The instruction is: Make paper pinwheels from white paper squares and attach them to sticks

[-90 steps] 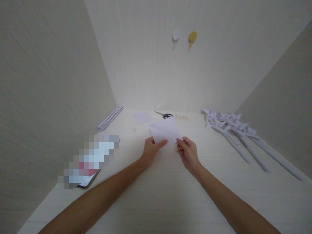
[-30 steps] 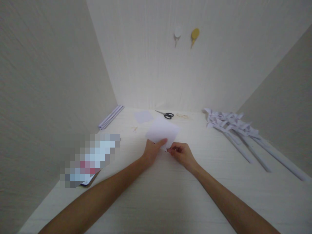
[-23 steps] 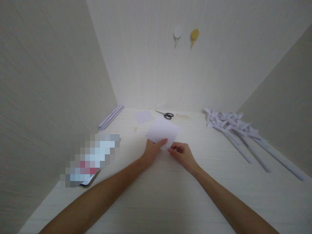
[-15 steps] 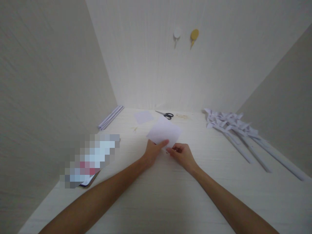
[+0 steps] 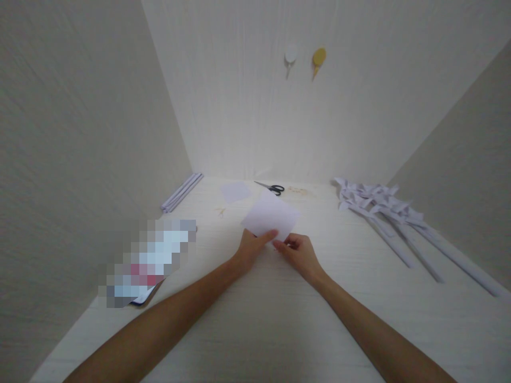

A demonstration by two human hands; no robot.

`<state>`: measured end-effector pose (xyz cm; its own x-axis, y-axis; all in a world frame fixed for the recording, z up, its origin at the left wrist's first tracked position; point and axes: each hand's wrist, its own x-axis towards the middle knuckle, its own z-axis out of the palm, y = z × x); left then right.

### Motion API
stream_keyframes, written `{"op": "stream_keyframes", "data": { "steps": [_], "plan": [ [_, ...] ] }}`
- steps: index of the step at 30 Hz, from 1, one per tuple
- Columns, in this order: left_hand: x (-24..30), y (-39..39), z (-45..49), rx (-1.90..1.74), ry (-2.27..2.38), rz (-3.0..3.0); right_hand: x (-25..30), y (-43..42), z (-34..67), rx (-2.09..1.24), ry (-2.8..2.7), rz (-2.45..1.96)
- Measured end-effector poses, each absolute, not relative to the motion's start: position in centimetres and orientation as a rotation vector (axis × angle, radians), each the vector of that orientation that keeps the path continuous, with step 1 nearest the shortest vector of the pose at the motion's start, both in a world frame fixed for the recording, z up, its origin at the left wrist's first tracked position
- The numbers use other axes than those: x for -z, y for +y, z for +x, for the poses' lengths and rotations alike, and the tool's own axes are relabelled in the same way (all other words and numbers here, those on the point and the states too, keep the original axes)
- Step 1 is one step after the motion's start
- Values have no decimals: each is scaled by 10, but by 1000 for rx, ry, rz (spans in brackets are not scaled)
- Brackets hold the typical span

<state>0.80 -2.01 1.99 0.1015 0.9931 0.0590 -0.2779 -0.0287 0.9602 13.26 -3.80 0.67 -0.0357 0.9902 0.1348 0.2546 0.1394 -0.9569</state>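
Note:
A square sheet of white paper (image 5: 269, 214) is held up over the middle of the table, one corner toward me. My left hand (image 5: 255, 247) is closed on its lower left part, thumb on top and the other fingers hidden beneath. At the near corner, my right hand (image 5: 297, 252) pinches the paper's edge between thumb and fingertips; the exact grip is partly hidden. Just beyond the sheet lie scissors (image 5: 275, 189) with black handles. A second square of paper (image 5: 235, 191) rests flat to the left of them.
On the right lie several paper pinwheels (image 5: 375, 202) on rolled paper sticks (image 5: 423, 258). Rolled paper sticks (image 5: 181, 192) sit against the left wall. A phone with a blurred screen (image 5: 151, 266) is at left. Small tan bits (image 5: 221, 211) lie on the table; two hooks (image 5: 319, 57) hang on the back wall.
The held sheet has shifted very slightly to the right, and its near corner looks a little different at my right fingertips. Both hands stay almost in place.

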Motion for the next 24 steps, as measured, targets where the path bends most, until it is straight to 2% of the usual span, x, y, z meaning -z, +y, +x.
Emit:
{"op": "stream_keyframes", "data": {
  "steps": [8, 14, 24],
  "plan": [
    [-13, -13, 5, -1333, 928, 1016, -2, -35, 134, -974, -1525, -1293],
    [-3, 1, -1, -1463, 994, 965, -3, -34, 135, -1018, -1295, -1268],
    [-17, -20, 6, -1009, 843, 1225, -10, -26, 142, -1064, -615, -934]
  ]
}}
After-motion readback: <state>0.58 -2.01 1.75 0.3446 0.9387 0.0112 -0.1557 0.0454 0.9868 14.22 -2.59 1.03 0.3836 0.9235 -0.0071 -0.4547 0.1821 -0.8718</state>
